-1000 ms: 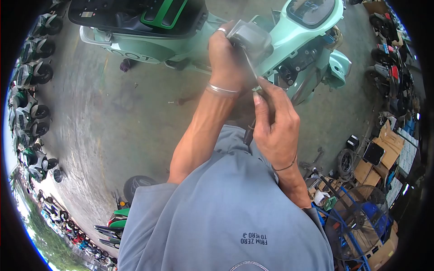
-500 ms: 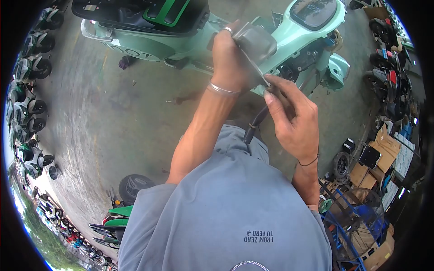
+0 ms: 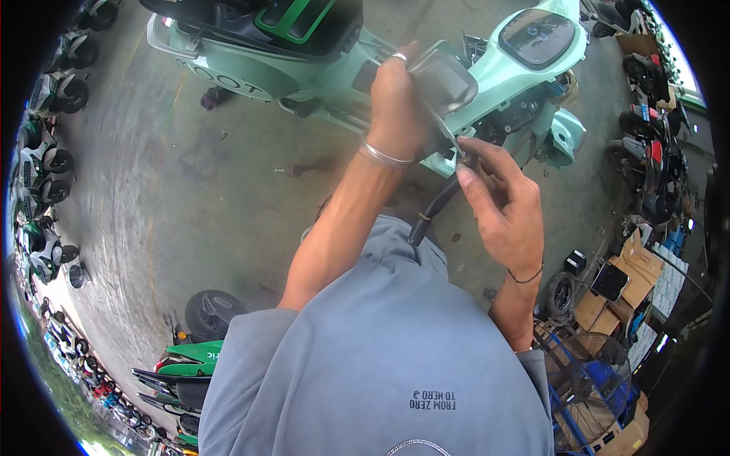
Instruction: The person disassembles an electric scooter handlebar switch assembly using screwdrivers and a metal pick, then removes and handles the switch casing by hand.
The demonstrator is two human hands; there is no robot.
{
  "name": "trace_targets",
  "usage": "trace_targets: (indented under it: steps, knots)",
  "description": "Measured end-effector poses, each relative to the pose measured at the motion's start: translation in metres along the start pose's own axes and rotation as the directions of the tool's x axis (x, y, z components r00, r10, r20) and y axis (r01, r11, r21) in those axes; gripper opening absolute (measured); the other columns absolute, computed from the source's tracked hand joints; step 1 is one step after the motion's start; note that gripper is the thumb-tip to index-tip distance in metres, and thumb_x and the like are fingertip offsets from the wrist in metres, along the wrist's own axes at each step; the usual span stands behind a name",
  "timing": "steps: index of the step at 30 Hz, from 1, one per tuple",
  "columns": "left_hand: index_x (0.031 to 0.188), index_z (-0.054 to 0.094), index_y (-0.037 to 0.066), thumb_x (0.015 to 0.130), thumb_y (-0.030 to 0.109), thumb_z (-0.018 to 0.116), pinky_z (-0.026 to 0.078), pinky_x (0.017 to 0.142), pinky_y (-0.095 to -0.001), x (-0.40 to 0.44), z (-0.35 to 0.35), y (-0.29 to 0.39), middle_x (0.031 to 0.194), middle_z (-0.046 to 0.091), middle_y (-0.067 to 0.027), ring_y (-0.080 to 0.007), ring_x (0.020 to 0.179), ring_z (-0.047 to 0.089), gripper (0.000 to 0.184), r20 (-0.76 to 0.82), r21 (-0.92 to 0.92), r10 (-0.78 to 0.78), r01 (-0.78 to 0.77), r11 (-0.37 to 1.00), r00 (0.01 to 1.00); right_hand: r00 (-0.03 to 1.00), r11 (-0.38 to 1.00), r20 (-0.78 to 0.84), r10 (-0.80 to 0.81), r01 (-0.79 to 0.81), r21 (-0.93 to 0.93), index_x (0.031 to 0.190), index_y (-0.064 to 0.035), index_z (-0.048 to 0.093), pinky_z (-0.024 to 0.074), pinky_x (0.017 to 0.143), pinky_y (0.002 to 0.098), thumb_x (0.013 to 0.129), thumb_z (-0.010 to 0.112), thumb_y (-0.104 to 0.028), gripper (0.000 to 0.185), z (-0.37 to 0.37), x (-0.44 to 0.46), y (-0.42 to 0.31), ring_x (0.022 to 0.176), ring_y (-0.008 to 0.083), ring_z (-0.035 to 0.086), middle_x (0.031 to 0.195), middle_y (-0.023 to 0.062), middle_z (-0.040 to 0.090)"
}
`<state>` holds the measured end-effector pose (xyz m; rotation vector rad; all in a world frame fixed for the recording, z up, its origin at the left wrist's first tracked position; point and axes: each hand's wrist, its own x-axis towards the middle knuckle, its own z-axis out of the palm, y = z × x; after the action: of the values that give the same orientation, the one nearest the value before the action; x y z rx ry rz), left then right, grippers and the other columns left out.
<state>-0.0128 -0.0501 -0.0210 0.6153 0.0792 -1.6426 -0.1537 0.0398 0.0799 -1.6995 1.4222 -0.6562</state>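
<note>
A smoky, translucent plastic part (image 3: 450, 82), rounded at its corners and blurred in outline, is held in front of a mint-green scooter (image 3: 228, 76). The left hand (image 3: 395, 106) is clamped on its near side, hiding much of it. The right hand (image 3: 511, 216) pinches, thumb and forefinger nearly together, the lower end of a thin, straight strip (image 3: 447, 129) running from the part; a smooth black tube (image 3: 433, 207) slants from those fingertips to the hem of a soft gray shirt (image 3: 365, 327).

Beyond, the scooter shows glossy panels and a dark, glassy display (image 3: 536, 38); hand and part block its middle. A dark cloth (image 3: 214, 97) lies crumpled on the scuffed floor (image 3: 167, 228). One round black tire (image 3: 209, 313) sits at left, one wire-caged fan (image 3: 589, 365) at right, near creased cardboard (image 3: 637, 262). The left hand bears one ring and one metal bangle; the right wrist, one dark cord.
</note>
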Motion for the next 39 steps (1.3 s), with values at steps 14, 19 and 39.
trace_targets:
  steps: [14,19,39]
  knots:
    - [0.104,0.061,-0.001,0.099,0.017,0.04,0.056,0.083,-0.0398,0.002,-0.008,0.002,0.096,0.067,-0.0134,-0.0236,0.089,0.066,0.028,0.182,0.027,0.014,-0.019,0.999,0.983,0.995,0.993,-0.017,0.097,-0.096,0.064,0.118,-0.0022,0.067,0.0447,0.059,0.0243,0.091,0.067,-0.007,0.027,-0.005,-0.007,0.002,0.066,0.0085,0.056,0.087,0.0084,0.068]
    - [0.105,0.06,-0.001,0.1,0.016,0.04,0.055,0.087,-0.042,-0.002,0.001,0.006,0.1,0.067,-0.0144,-0.0258,0.093,0.066,0.027,0.028,-0.029,-0.003,0.004,1.0,1.0,0.991,0.982,0.049,0.127,-0.132,0.133,0.119,-0.0025,0.067,0.0467,0.061,0.0255,0.091,0.068,-0.007,0.029,-0.016,-0.015,0.005,0.068,0.0095,0.058,0.091,0.0087,0.069]
    - [0.129,0.049,0.002,0.105,0.028,0.042,0.06,0.077,-0.0446,-0.011,0.022,0.0,0.114,0.062,-0.0145,-0.0318,0.094,0.067,0.036,-0.252,0.479,0.275,-0.128,0.868,0.928,0.566,0.491,0.467,0.68,-0.824,0.284,0.14,-0.001,0.049,0.053,0.065,0.0397,0.084,0.059,-0.012,0.058,0.226,-0.021,0.394,0.079,0.0249,0.065,0.111,0.0176,0.067]
